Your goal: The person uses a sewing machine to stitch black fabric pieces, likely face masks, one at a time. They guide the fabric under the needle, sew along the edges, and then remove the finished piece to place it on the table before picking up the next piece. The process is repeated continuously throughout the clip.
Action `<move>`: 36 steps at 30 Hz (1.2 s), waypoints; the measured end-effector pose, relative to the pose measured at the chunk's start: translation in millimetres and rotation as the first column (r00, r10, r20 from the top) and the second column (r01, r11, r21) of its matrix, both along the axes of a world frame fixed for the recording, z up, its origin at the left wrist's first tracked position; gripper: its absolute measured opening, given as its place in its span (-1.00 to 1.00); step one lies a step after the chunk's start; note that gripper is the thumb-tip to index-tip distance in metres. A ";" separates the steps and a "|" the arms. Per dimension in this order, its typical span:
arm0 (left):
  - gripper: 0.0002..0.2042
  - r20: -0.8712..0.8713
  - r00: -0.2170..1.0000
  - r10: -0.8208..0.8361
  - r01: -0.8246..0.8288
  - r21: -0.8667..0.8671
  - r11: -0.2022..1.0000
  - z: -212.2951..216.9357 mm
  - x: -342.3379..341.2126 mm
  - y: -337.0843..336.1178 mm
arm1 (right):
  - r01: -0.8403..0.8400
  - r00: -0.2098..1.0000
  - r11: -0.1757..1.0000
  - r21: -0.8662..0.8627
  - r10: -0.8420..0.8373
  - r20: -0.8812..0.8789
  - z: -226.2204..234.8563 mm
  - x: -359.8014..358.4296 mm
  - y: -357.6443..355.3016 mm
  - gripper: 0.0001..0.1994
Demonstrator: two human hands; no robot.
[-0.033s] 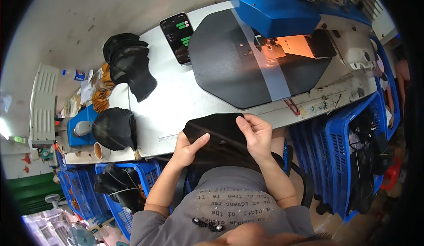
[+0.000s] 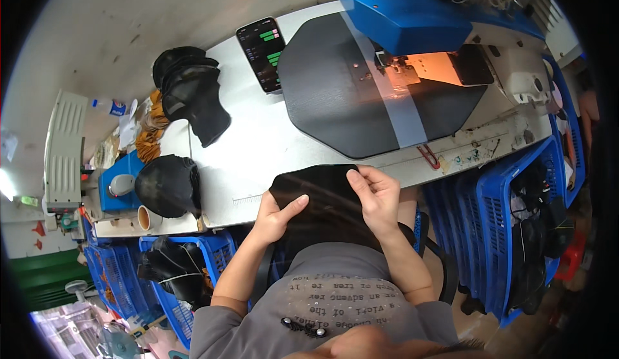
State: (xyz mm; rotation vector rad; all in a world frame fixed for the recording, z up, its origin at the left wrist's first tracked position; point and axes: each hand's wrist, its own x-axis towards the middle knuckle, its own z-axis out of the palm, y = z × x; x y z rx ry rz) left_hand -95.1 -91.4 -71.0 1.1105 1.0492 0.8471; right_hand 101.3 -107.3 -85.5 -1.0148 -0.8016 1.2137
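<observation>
Both hands pinched the black fabric piece [image 2: 319, 198] at the table's [image 2: 258, 146] near edge: left hand [image 2: 276, 214] gripping its left side, right hand [image 2: 377, 194] its top corner, apparently flattening it for the sewing machine [image 2: 412, 17].

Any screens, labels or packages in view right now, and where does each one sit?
Phone: far edge of the table, left of the dark sewing plate; black rectangle, lit screen with green bars.
Bottle: far left, lying down; clear with a blue and white label.
Shirt print: bottom centre; rows of pale lettering on grey.
</observation>
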 end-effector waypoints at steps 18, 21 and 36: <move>-0.75 0.061 0.998 -0.007 0.006 0.014 1.000 3.0 2.0 -4.5 | -0.048 0.992 0.987 -0.152 0.030 -0.122 11.0 6.1 11.8 -0.83; -0.76 0.062 0.998 0.001 -0.002 0.024 1.000 1.7 2.7 -4.6 | -0.066 0.992 0.985 -0.160 0.048 -0.113 13.3 7.8 12.3 -0.84; -0.76 0.104 0.995 -0.011 0.013 -0.018 1.000 0.7 3.9 -7.4 | -0.045 0.998 0.993 -0.108 0.039 -0.053 15.8 7.5 10.8 -0.85</move>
